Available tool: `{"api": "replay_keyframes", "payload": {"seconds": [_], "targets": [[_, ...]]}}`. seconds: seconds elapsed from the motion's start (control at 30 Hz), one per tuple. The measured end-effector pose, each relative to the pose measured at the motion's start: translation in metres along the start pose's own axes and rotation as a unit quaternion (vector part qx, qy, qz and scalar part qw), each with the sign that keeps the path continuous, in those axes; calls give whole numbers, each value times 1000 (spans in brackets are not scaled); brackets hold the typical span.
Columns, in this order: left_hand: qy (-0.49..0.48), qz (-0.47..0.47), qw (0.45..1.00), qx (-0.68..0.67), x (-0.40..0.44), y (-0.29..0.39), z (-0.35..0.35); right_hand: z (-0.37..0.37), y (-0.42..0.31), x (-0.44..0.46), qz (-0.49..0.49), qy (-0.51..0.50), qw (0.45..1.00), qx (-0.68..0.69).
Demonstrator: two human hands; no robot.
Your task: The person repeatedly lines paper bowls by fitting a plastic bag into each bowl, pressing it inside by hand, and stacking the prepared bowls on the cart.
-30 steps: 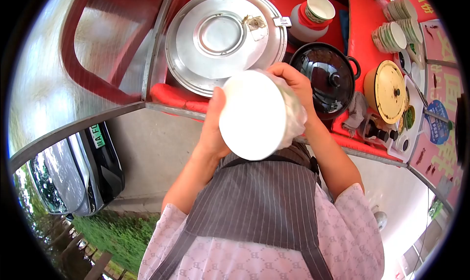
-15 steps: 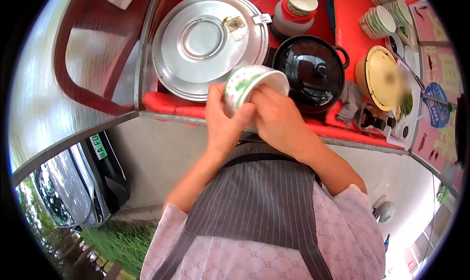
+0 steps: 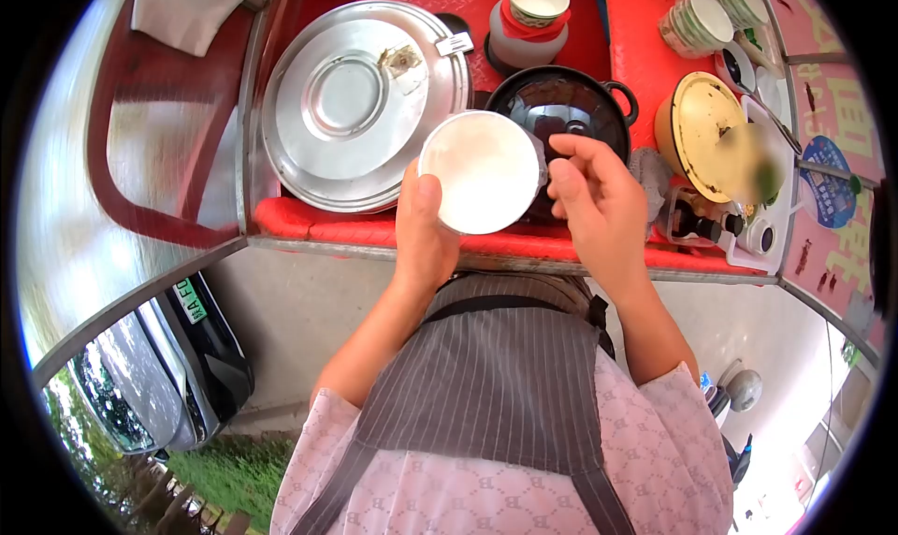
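Lid [image 3: 341, 156]: round, ridged metal, behind the desk's [image 3: 318, 221] padded red front edge. Left hand [image 3: 426, 231]: curled, gripping cup. Cup [image 3: 481, 172]: white, round face up, held over that edge. Pot [image 3: 535, 103]: glossy black, loop-handled; red strip [image 3: 646, 128] beyond. Right hand [image 3: 603, 208]: half curled beside cup; cannot tell whether it pinches anything. Yellow pot [image 3: 694, 137]: round, dark-rimmed.

Beyond the cup [image 3: 479, 172], the pot [image 3: 561, 105] stands between the lid [image 3: 344, 105] and, seemingly, a basin [image 3: 697, 128].

Black pot [image 3: 566, 95] partly hidden behind the cup [image 3: 479, 172] and right hand [image 3: 603, 203] — yellow lid [image 3: 700, 128] blurred on one side.
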State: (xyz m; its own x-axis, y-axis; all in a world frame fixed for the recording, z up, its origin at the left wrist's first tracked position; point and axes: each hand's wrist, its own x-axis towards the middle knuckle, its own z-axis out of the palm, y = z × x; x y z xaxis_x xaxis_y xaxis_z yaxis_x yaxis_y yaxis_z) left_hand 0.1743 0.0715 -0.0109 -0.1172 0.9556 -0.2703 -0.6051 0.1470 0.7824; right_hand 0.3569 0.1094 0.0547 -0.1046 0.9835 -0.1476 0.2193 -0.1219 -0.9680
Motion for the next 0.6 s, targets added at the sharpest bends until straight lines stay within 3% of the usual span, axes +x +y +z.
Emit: {"api": "replay_keyframes", "payload": {"seconds": [0.07,0.13,0.17,0.23,0.3,0.37,0.4,0.47,0.57,0.6], "targets": [[-14,12,1000,-10,8,-8,13,-3,6,4,54,-30,998,-20],[-25,42,999,16,16,-21,32,0,32,12,4,-19,999,-38],[-40,35,999,2,20,-26,40,-1,48,18,-102,24,993,-44],[-69,50,986,147,36,-32,51,-30,40,40,-20,-6,1000,-18],[-117,82,984,102,39,-30,79,-68,43,80,-86,7,996,-38],[-141,65,976,154,43,-21,83,-119,38,127,-141,57,988,-23],[-131,65,977,156,42,-20,80,-157,55,164,-211,94,968,-94],[-113,62,978,164,43,-18,70,-225,32,201,-131,139,978,-84],[-76,79,978,177,41,-21,49,-300,44,252,-147,148,978,-10],[-70,61,979,184,40,-19,42,-317,48,265,-59,168,983,-50]]}}
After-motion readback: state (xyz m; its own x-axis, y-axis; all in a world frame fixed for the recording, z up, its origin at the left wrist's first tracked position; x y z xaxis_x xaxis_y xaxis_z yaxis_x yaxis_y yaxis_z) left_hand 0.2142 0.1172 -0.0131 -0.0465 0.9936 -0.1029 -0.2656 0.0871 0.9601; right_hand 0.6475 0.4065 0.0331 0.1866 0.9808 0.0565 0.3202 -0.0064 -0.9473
